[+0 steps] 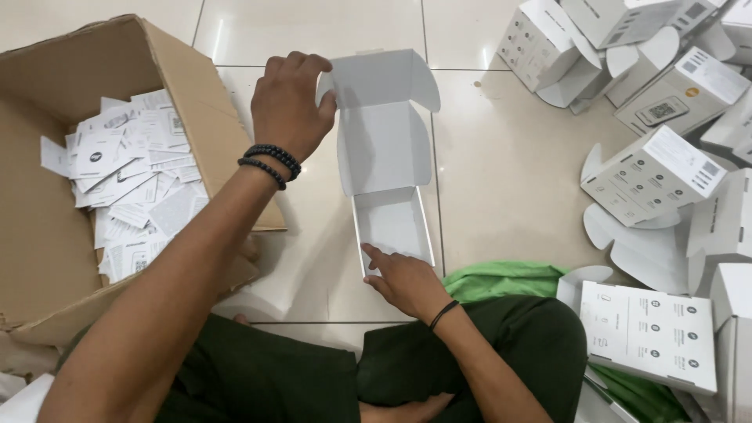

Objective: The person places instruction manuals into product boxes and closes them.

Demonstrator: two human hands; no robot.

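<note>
left hand (pixel 288 102) grips the open white box's (pixel 388 196) lid flap, right hand (pixel 403 280) presses its near rim; judged mid-assembly, next calls for folding the lid down.

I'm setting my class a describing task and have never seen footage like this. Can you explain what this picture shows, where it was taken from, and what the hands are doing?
There is no machine here: a person sits on a tiled floor, filmed by a camera worn on their head, looking down. The left hand grips the raised lid of an open white box; the right hand touches its near edge. To the left stands a cardboard carton holding white leaflets. To the right lies a pile of white boxes, and green cloth lies by the knee.
</note>
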